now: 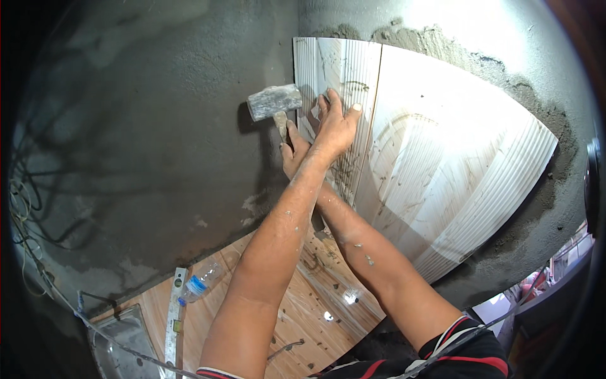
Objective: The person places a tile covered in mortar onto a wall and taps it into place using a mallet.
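Observation:
My arms cross, the left one over the right. My left hand (338, 126) rests with fingers apart against a narrow white ribbed wall tile (328, 54) in the corner. Below and left of it, my right hand (295, 151) grips the handle of a mallet (274, 102) with a scuffed grey head. The mallet head is at the narrow tile's left edge; whether it touches I cannot tell. To the right, past a thin seam, a large white patterned wall tile (467, 139) is on the wall.
Rough grey mortar (435, 44) borders the tiles. A wood-look surface (322, 316) below has scattered crumbs. On its left lie a spirit level (175, 316) and a plastic bottle (205, 281), near a metal sink (126, 335). Cables (28, 234) hang at far left.

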`<state>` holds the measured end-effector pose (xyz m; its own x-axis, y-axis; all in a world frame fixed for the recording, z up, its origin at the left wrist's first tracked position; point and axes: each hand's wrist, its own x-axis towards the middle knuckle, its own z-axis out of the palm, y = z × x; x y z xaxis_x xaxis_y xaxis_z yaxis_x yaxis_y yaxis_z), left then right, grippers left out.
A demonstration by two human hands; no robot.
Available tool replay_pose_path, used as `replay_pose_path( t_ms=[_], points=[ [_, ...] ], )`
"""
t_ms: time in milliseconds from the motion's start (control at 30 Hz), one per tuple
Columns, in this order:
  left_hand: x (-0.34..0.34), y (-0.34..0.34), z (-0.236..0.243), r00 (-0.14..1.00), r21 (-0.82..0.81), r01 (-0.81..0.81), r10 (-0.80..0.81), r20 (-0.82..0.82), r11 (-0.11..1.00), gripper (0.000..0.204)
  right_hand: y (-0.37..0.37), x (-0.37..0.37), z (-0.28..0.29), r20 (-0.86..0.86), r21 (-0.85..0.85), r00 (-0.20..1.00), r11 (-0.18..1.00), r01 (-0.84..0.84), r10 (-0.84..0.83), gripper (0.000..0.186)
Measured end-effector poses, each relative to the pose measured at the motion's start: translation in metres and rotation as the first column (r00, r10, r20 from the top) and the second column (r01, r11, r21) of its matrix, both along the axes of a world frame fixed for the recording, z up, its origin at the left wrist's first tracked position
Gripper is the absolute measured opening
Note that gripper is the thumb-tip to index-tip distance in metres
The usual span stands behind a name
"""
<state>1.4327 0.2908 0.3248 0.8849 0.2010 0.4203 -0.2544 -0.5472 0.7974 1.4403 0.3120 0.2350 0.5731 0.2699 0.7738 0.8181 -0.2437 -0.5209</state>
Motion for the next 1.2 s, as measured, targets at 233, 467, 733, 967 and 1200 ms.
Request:
replay_pose_path(
  t_ms=[233, 467, 733, 967, 1200],
  points=[
    [-0.004, -0.003, 0.002, 1.0, -0.013, 0.014, -0.015, -0.023, 1.0, 0.092, 0.003, -0.007, 0.023, -0.017, 0.024, 0.993, 0.993, 0.114, -0.114, 0.061],
    [-0.009, -0.006, 0.004, 0.998, 0.053, -0.025, 0.027, -0.048, 0.998, 0.089, 0.004, 0.001, 0.025, -0.007, 0.064, 0.996, 0.994, 0.092, -0.092, 0.06],
    [-0.001, -0.002, -0.001, 0.999, 0.081, -0.039, 0.039, 0.001, 0.996, 0.086, 0.004, -0.007, 0.026, -0.015, 0.119, 0.996, 0.989, 0.089, -0.087, 0.058],
    [0.002, -0.008, -0.001, 0.999, 0.031, -0.035, 0.034, 0.027, 0.999, 0.088, 0.005, -0.001, 0.022, -0.116, 0.176, 0.993, 0.984, 0.005, 0.016, 0.059],
    [-0.081, 0.021, 0.048, 0.978, -0.078, 0.114, -0.098, 0.182, 0.99, 0.062, -0.029, -0.02, -0.015, -0.073, 0.198, 0.974, 0.96, -0.199, 0.216, 0.056]
  ],
)
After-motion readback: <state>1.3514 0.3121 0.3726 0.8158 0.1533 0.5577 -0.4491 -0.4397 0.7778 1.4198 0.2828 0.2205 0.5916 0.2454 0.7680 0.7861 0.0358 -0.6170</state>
